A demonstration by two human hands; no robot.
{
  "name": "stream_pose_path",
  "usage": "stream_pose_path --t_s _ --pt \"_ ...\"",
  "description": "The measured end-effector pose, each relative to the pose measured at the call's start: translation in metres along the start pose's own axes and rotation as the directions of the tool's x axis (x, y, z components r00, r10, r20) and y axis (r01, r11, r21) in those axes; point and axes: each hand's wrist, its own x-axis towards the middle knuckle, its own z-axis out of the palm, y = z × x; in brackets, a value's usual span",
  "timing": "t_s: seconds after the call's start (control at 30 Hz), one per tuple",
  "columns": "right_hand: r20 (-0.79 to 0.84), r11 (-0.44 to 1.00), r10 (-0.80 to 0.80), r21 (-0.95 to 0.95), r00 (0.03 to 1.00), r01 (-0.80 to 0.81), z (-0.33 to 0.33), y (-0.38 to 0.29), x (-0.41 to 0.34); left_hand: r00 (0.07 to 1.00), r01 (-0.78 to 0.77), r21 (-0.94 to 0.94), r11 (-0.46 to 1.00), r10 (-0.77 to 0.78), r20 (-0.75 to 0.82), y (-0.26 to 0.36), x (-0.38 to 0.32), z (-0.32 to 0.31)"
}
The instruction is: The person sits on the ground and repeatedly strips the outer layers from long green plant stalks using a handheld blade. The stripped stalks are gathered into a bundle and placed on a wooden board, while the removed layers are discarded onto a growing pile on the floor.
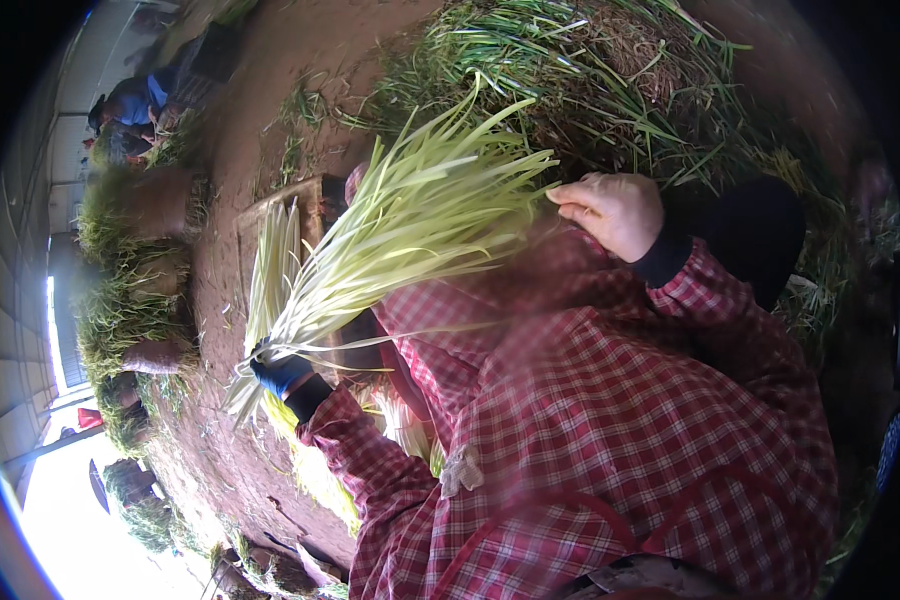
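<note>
A large bunch of long, flat, pale yellow-green leaves (435, 195) with whitish stems, like blanched chives, fans up and right. My left hand (281, 373), in a blue glove, is closed round its stems at the lower left. Bare, my right hand (615, 214) has its thumb and fingertips together at the leaf tips on the right; whether it pinches a leaf cannot be told. Behind the held bunch, a second pale bunch (272, 262) lies on a wooden board or tray (311, 206). More white-stemmed leaves (403, 420) show below my left forearm.
A big heap of green leaves (487, 52) with brown roots lies beyond my right hand. Leafy bundles (139, 277) line the earthen floor (229, 315) at left. A person in blue (131, 101) bends over at the upper left. My checked red garment fills the lower right.
</note>
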Motion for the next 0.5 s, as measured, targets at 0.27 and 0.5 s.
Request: stream_pose_path --t_s 0.27,0.5 --pt "0.155 0.79 0.282 0.523 0.947 -0.321 0.048 0.01 -0.005 0.995 0.048 0.0 0.999 -0.048 -0.082 0.005 -0.006 0.008" --pt "0.51 0.799 0.312 0.315 0.801 -0.512 -0.029 -0.014 -0.005 0.996 -0.084 0.174 0.981 0.077 0.048 -0.002 0.002 -0.003"
